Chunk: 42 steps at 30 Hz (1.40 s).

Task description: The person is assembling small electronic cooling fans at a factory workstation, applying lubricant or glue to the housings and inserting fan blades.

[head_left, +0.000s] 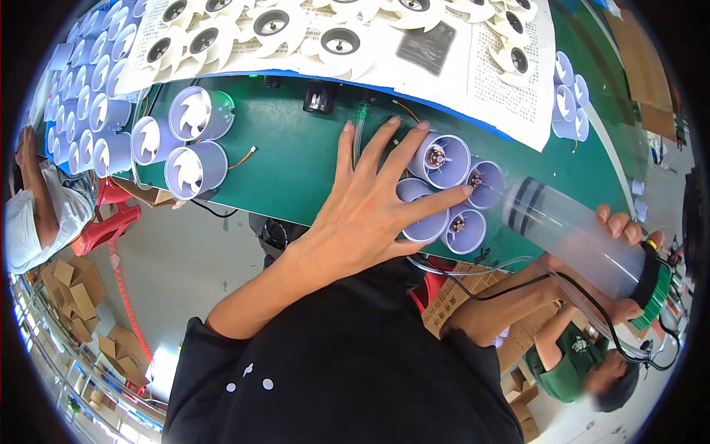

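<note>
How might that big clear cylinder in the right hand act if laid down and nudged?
The clear cylinder would probably roll, being round. It looks stiff, straight though gripped near one end. The black cable looping near its green cap might tug at it.

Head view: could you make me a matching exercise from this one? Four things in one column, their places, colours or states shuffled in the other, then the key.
Things:
1. Left hand
2. Large syringe-like cylinder
3. Fan wheels
4. Plastic stool

Places, colours or states:
A. Lying on a printed sheet
B. Red, at the left beside a person in a white top
C. Fingers spread, reaching over some lavender cups
D. Translucent, with a green end cap

Right pairs: 1-C, 2-D, 3-A, 4-B
</note>
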### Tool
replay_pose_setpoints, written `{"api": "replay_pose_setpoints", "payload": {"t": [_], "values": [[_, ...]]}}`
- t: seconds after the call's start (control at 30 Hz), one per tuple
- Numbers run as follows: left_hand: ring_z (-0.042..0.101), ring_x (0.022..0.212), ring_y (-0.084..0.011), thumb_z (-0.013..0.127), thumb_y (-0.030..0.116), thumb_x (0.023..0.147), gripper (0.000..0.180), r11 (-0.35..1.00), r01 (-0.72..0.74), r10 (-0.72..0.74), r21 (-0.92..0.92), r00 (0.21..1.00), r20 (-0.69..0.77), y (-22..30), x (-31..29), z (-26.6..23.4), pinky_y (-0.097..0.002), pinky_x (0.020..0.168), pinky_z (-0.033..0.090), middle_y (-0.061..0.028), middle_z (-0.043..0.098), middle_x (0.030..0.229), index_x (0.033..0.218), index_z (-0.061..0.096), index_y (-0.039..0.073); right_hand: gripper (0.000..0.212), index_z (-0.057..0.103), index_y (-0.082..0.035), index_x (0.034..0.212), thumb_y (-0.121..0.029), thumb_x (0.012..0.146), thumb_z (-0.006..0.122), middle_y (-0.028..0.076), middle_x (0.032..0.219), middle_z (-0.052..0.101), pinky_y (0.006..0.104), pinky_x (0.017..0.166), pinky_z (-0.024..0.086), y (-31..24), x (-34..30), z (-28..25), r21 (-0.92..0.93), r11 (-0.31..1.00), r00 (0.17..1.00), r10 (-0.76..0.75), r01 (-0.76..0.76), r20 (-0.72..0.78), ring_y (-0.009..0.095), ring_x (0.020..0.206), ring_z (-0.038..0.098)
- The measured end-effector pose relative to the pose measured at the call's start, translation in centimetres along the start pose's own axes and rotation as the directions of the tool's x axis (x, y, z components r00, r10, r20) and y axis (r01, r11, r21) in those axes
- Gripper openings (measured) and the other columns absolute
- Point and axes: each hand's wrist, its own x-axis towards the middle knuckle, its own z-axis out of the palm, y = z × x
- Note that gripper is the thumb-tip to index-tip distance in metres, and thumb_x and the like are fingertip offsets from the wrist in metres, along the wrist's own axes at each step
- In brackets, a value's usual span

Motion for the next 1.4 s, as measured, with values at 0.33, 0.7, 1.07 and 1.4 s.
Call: {"api": "replay_pose_setpoints", "payload": {"t": [0.33, 0.7, 1.07, 1.4], "values": [[0.030, 0.134, -0.0444, 0.086, 0.028, 0.056, 0.077, 1.000, 0.011, -0.011, 0.015, 1.000, -0.004, 0.2, 0.0, 0.2, -0.0709, 0.103, 0.021, -0.0178, 0.030, 0.148, 0.127, 0.058, 0.040, 0.092, 0.033, 0.003, 0.138, -0.064, 0.080, 0.057, 0.018, 0.114, 0.046, 0.0492, 0.090, 0.036, 1.0, -0.5, -1.0, -0.036, 0.999, 0.998, -0.040, 0.038, -0.047, 0.030, 0.098, 0.045], [0.030, 0.134, -0.0434, 0.086, 0.030, 0.058, 0.072, 0.999, 0.036, -0.036, 0.024, 0.999, -0.028, 0.4, 0.0, 0.4, -0.0705, 0.103, 0.020, -0.0180, 0.031, 0.147, 0.124, 0.060, 0.039, 0.089, 0.032, 0.003, 0.140, -0.065, 0.085, 0.051, 0.016, 0.118, 0.047, 0.0504, 0.096, 0.033, 0.3, -0.1, 2.6, -0.570, 0.803, 0.960, 0.010, -0.175, -0.281, 0.029, 0.104, 0.044], [0.033, 0.129, -0.0448, 0.085, 0.031, 0.060, 0.070, 0.999, -0.003, 0.005, 0.040, 0.999, -0.035, 0.5, 0.2, 0.3, -0.0708, 0.098, 0.027, -0.0190, 0.033, 0.143, 0.124, 0.058, 0.037, 0.099, 0.022, 0.001, 0.146, -0.069, 0.083, 0.052, 0.016, 0.120, 0.047, 0.0510, 0.095, 0.033, -0.5, 0.1, -1.2, -0.091, 0.993, 0.996, 0.074, -0.071, 0.039, 0.029, 0.105, 0.045], [0.021, 0.137, -0.0449, 0.086, 0.031, 0.056, 0.067, 0.998, -0.044, 0.048, 0.037, 0.994, -0.099, 0.9, -1.5, 1.5, -0.0704, 0.103, 0.018, -0.0155, 0.027, 0.151, 0.118, 0.064, 0.042, 0.101, 0.026, 0.002, 0.132, -0.057, 0.069, 0.078, 0.008, 0.098, 0.043, 0.0363, 0.072, 0.034, -3.9, -2.0, 0.6, -0.118, 0.991, 0.994, -0.076, 0.066, -0.081, 0.019, 0.082, 0.044]]}}
